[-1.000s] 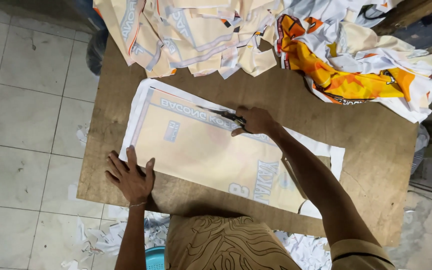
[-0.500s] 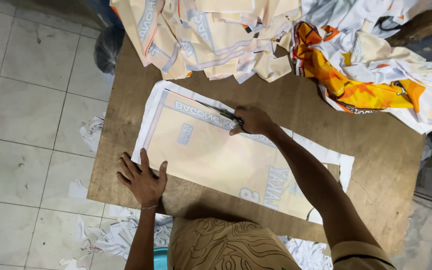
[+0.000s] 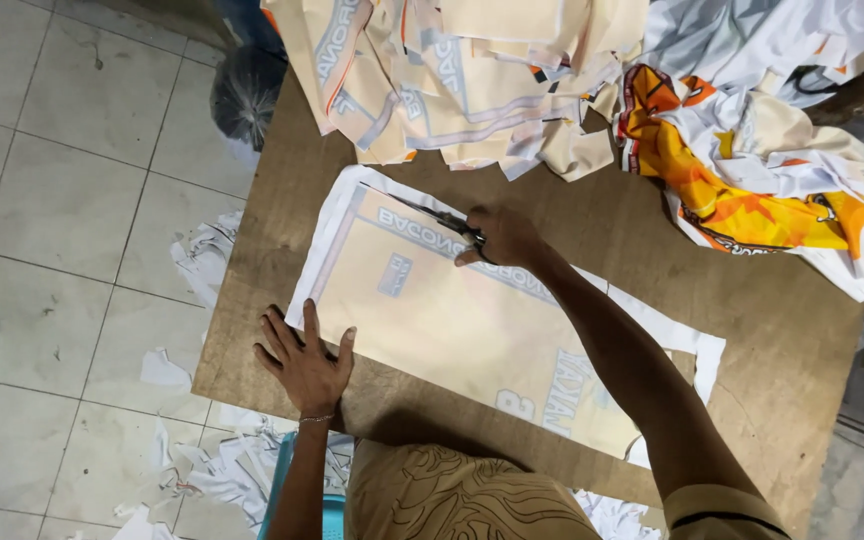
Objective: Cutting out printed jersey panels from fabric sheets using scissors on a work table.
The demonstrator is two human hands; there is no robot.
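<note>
A long cream printed fabric sheet (image 3: 452, 320) with a white border lies flat on the brown wooden table (image 3: 752, 340). My right hand (image 3: 502, 238) grips dark scissors (image 3: 440, 218) whose blades lie along the sheet's far printed edge, pointing left. My left hand (image 3: 304, 362) rests flat with fingers spread on the table, touching the sheet's near left corner.
A heap of cream printed cloth pieces (image 3: 452, 80) covers the table's far side. Orange, yellow and white fabric (image 3: 762, 170) is bunched at the far right. White offcuts (image 3: 212, 460) litter the tiled floor at left. A black bag (image 3: 247, 95) stands beside the table.
The view has shifted, so table and sheet appear further right. My right hand with the scissors stays at the sheet's far edge and my left hand stays pressed at the near left corner.
</note>
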